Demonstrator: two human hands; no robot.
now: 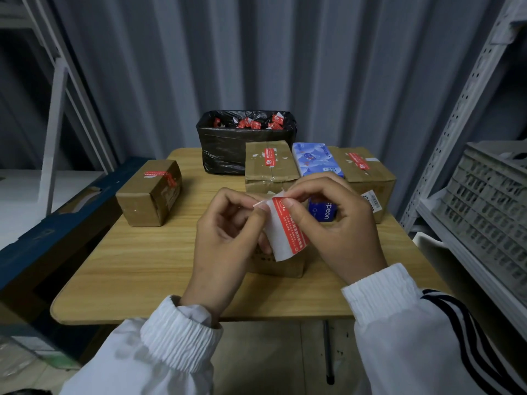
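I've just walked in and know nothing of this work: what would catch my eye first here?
In the middle, the left hand and right hand pinch a red-and-white sticker above the wooden table. At the table's back stands a black-lined bin holding red scraps. A brown box lies at left.

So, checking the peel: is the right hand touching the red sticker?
Touching. The head view shows the right hand pinching the red sticker at its top edge.

Cardboard boxes point(148, 192) point(271, 166) point(368, 172) point(285, 269): four are sitting out.
Blue packs point(316, 159) point(322, 210): two are lying among them.
Black-lined bin point(225, 146): one is standing behind.
Red-and-white label point(285, 232): one is showing.
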